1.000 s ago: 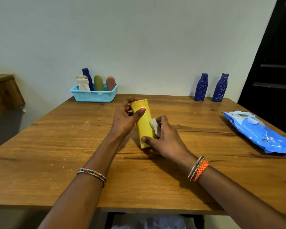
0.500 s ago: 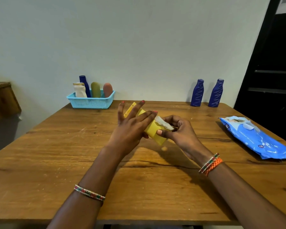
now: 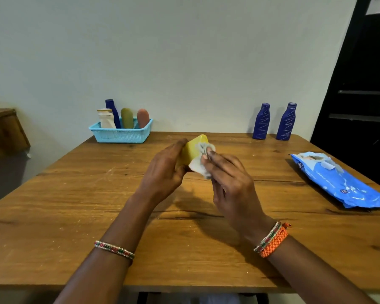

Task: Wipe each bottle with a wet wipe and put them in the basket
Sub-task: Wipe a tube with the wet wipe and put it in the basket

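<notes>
My left hand hides most of the yellow bottle; the wet wipe covers its right side, and motion blurs both.

No legible text; only blurred white marks on the blue wipes pack

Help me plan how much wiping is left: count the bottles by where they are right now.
In the basket: 4
In the left hand, yellow bottle under the wet wipe in the right hand: 1
Standing on the table, blue bottles: 2
Total: 7
</notes>
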